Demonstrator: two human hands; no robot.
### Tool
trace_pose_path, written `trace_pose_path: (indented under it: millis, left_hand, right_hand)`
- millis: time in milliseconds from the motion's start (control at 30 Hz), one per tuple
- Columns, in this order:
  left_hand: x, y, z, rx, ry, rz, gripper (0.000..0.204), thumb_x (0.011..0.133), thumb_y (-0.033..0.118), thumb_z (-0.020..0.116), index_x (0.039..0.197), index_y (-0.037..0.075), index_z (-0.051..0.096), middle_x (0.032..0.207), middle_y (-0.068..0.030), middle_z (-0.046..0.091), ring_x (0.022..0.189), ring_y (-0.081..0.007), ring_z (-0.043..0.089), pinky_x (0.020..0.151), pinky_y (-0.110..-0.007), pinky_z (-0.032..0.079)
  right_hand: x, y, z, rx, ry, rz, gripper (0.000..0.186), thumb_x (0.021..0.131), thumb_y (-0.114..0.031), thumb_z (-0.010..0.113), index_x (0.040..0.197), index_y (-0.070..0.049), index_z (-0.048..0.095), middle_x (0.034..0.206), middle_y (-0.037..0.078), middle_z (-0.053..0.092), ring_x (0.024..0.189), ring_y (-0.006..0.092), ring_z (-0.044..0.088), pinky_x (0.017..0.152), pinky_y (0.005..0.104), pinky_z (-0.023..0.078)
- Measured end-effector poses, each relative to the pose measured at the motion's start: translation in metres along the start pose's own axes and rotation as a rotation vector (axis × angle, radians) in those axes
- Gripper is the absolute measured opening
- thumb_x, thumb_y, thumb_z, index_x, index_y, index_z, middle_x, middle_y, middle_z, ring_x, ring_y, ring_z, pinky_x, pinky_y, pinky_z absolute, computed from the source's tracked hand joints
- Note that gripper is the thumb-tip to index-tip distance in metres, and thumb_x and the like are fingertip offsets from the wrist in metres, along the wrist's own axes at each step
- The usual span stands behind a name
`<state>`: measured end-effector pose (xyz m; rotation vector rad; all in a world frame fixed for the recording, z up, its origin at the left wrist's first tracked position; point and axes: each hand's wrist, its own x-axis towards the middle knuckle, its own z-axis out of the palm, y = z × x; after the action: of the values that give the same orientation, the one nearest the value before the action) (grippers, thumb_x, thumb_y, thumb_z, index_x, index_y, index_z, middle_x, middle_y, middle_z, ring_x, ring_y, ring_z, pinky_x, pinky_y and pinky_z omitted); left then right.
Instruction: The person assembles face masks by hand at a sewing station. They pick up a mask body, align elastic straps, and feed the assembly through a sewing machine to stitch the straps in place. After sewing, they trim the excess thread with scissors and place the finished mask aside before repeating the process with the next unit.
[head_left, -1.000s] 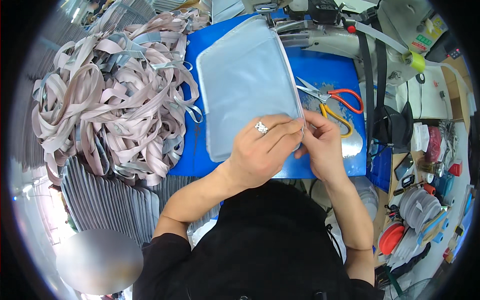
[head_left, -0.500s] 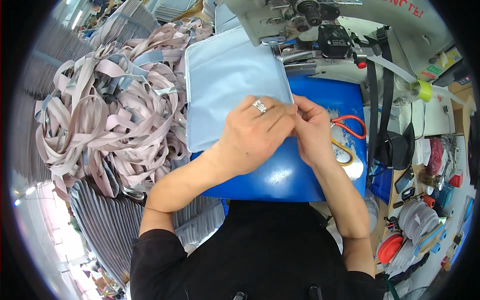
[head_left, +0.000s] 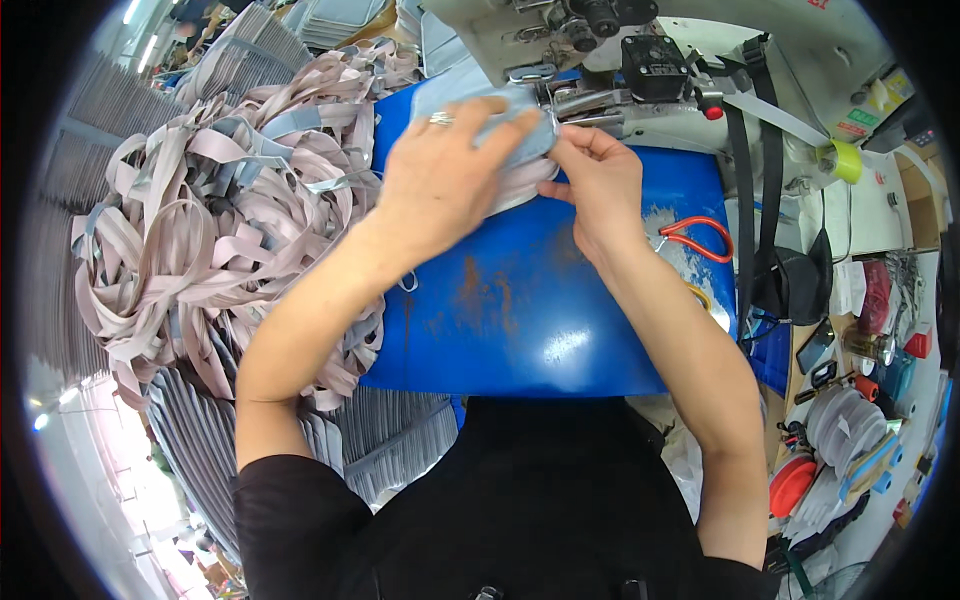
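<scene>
A light blue fabric panel [head_left: 527, 145] is bent over beside the sewing machine [head_left: 655, 75], near its needle area. On top of it lies my left hand [head_left: 440, 175], a ring on one finger, with its fingers stretched out and somewhat blurred. My right hand [head_left: 608, 185] pinches the panel's right edge between thumb and fingers. Under the panel a pale pinkish band [head_left: 522, 185] shows, resting on the blue work surface [head_left: 500, 320]. Part of the panel is hidden behind my left hand.
A large heap of pinkish-grey zipper strips [head_left: 270, 220] lies at the left. Scissors with a red handle loop [head_left: 695, 240] rest by my right forearm. Stacked grey panels [head_left: 390, 450] stand below the table's left edge. Black straps [head_left: 740, 220] hang beside the machine.
The panel, flat and spread out before, is now folded over and farther forward. My left hand has moved left and away from me, off the edge; my right hand has shifted slightly forward.
</scene>
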<state>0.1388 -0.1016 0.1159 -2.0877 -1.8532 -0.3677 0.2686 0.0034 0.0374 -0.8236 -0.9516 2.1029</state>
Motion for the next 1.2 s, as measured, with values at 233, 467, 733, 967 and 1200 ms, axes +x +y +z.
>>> trace_pose_path:
  millis: [233, 467, 733, 967, 1200]
  left_hand:
    - [-0.023, -0.023, -0.045, 0.263, -0.305, 0.088, 0.084, 0.084, 0.002, 0.068, 0.159, 0.033, 0.045, 0.090, -0.0095, 0.055, 0.066, -0.0265, 0.066, 0.059, -0.038, 0.058]
    - [0.005, -0.027, -0.078, 0.389, -0.452, 0.377, 0.070, 0.090, 0.010, 0.061, 0.155, 0.034, 0.051, 0.095, -0.0114, 0.058, 0.068, -0.0271, 0.069, 0.063, -0.039, 0.060]
    - [0.035, -0.018, -0.084, 0.310, -0.572, 0.335, 0.044, 0.089, 0.014, 0.061, 0.132, 0.017, 0.071, 0.097, -0.0137, 0.061, 0.073, -0.0304, 0.071, 0.067, -0.041, 0.058]
    - [0.046, -0.011, -0.077, 0.354, -0.502, 0.323, 0.032, 0.088, 0.015, 0.064, 0.117, 0.005, 0.074, 0.089, -0.0159, 0.065, 0.077, -0.0317, 0.074, 0.068, -0.042, 0.058]
    - [0.033, 0.027, -0.060, 0.369, -0.454, 0.158, 0.028, 0.088, 0.012, 0.065, 0.112, -0.001, 0.070, 0.085, -0.0141, 0.069, 0.072, -0.0280, 0.074, 0.058, -0.038, 0.058]
  right_hand:
    - [-0.001, 0.013, 0.027, -0.255, 0.178, -0.165, 0.021, 0.085, -0.007, 0.077, 0.103, 0.000, 0.068, 0.090, 0.001, 0.065, 0.077, 0.0086, 0.057, 0.067, 0.0255, 0.045]
    - [-0.024, -0.014, -0.010, -0.336, -0.086, 0.016, 0.035, 0.085, -0.005, 0.072, 0.120, -0.002, 0.072, 0.098, 0.000, 0.068, 0.085, 0.0095, 0.061, 0.073, 0.0267, 0.050]
    - [-0.014, -0.010, -0.009, -0.083, -0.070, 0.078, 0.026, 0.088, -0.004, 0.074, 0.113, -0.004, 0.075, 0.098, 0.001, 0.072, 0.087, 0.0100, 0.066, 0.076, 0.0299, 0.057]
    - [0.001, -0.005, 0.000, -0.012, -0.016, 0.125, 0.015, 0.091, -0.010, 0.078, 0.105, -0.005, 0.074, 0.093, 0.000, 0.070, 0.086, 0.0103, 0.066, 0.074, 0.0312, 0.057]
    - [0.001, -0.002, -0.001, 0.032, -0.023, 0.131, 0.016, 0.092, -0.011, 0.076, 0.106, -0.005, 0.074, 0.097, 0.001, 0.072, 0.087, 0.0109, 0.067, 0.073, 0.0312, 0.057]
